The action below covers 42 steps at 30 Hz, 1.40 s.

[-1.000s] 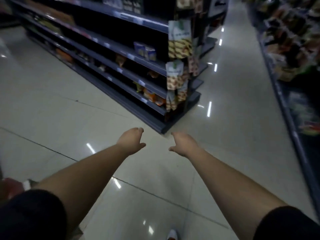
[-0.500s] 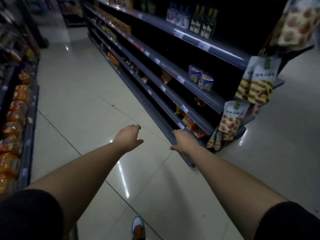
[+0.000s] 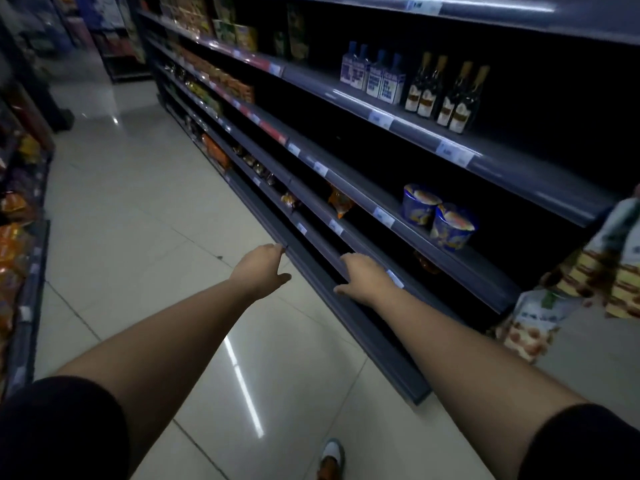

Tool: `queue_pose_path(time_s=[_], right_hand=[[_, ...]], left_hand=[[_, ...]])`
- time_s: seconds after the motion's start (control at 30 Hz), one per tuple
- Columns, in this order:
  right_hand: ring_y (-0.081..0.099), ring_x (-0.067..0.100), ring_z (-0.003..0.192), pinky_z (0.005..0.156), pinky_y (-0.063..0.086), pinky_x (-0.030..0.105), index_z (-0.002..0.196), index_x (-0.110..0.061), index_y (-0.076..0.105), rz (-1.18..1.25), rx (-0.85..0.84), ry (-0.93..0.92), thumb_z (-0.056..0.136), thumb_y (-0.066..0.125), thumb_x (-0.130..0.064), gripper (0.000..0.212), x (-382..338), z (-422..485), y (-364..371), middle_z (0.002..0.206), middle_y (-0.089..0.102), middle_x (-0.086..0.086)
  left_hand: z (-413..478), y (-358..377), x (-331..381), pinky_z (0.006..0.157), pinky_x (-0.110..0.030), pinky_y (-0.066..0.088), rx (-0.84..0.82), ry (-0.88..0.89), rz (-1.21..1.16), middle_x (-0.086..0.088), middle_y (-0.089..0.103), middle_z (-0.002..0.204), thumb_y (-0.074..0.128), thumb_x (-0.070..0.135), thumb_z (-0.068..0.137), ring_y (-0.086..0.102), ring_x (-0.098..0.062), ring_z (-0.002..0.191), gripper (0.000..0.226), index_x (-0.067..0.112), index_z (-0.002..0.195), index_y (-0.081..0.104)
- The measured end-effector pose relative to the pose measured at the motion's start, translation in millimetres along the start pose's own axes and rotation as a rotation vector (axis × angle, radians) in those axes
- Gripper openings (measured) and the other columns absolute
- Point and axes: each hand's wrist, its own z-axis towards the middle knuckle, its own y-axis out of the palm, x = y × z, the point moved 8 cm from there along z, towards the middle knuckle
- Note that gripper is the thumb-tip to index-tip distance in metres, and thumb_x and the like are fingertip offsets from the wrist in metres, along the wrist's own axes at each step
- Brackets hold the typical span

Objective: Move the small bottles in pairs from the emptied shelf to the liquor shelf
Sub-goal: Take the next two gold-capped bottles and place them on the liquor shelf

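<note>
Both arms stretch forward over the tiled aisle floor. My left hand (image 3: 262, 270) is held out with loose fingers and holds nothing. My right hand (image 3: 363, 277) hangs over the lowest shelf edges of the dark shelving unit (image 3: 485, 157), also with nothing in it. On an upper shelf stand several small bottles in white-and-blue packs (image 3: 374, 76) and, to their right, several dark bottles with gold caps (image 3: 446, 95). Both hands are well below and in front of those bottles.
Two blue noodle cups (image 3: 438, 216) sit on a middle shelf. Snack bags (image 3: 533, 323) hang at the unit's right end. Orange packets fill the low rack (image 3: 14, 237) on the left. The shiny tiled floor (image 3: 138, 220) runs between. My shoe (image 3: 330, 459) shows below.
The view has swung left from the end of the shelving unit into the aisle, so the shelf with bottles is now closer and in full view. Both hands stay held out.
</note>
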Motion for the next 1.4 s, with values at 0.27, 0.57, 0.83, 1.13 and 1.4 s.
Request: queue_pose_path(time_s=[0.27, 0.57, 0.83, 1.13, 1.4], right_hand=[[0.057, 0.033, 0.127, 0.101, 0.051, 0.041, 0.138, -0.009, 0.053, 0.082, 0.176, 0.041, 0.086, 0.08, -0.041, 0.067, 43.9, 145.8, -93.4, 0.139, 0.058, 0.014], [0.046, 0.031, 0.141, 0.111, 0.043, 0.041, 0.153, -0.01, 0.04, 0.111, 0.359, 0.213, 0.088, 0.079, -0.038, 0.081, 116.8, 198.2, -203.7, 0.154, 0.047, 0.012], [0.05, 0.031, 0.136, 0.107, 0.046, 0.042, 0.151, -0.012, 0.044, 0.094, 0.546, 0.486, 0.088, 0.078, -0.041, 0.077, 182.3, 185.0, -259.7, 0.15, 0.051, 0.011], [0.053, 0.03, 0.133, 0.103, 0.048, 0.039, 0.145, -0.009, 0.049, 0.185, 0.713, 0.764, 0.087, 0.08, -0.036, 0.071, 219.0, 156.8, -281.0, 0.144, 0.057, 0.011], [0.058, 0.024, 0.131, 0.101, 0.047, 0.03, 0.148, -0.009, 0.05, 0.372, 0.818, 0.852, 0.083, 0.084, -0.036, 0.078, 254.1, 157.4, -283.4, 0.144, 0.06, 0.009]], left_hand=[[186.7, -47.3, 27.6, 0.093, -0.039, 0.052, 0.041, 0.121, 0.053, -0.01, 0.061, 0.132, 0.07, 0.035, 0.09, 0.059, -0.029, 0.118, 0.052, 0.011, 0.133, 0.054], [337.0, -97.8, 125.3, 0.096, -0.042, 0.052, 0.083, 0.404, 0.018, -0.012, 0.059, 0.138, 0.072, 0.036, 0.091, 0.059, -0.032, 0.121, 0.061, 0.01, 0.142, 0.051], [420.1, -124.9, 220.6, 0.098, -0.044, 0.051, 0.112, 0.696, 0.013, -0.014, 0.058, 0.14, 0.07, 0.037, 0.092, 0.057, -0.034, 0.124, 0.06, 0.01, 0.142, 0.049], [469.4, -129.7, 291.1, 0.102, -0.041, 0.052, 0.02, 0.901, -0.136, -0.01, 0.062, 0.138, 0.074, 0.04, 0.089, 0.06, -0.03, 0.123, 0.064, 0.012, 0.142, 0.052], [480.2, -112.1, 322.1, 0.099, -0.028, 0.048, -0.138, 0.831, -0.541, -0.009, 0.067, 0.129, 0.076, 0.03, 0.09, 0.063, -0.023, 0.118, 0.057, 0.004, 0.136, 0.056]])
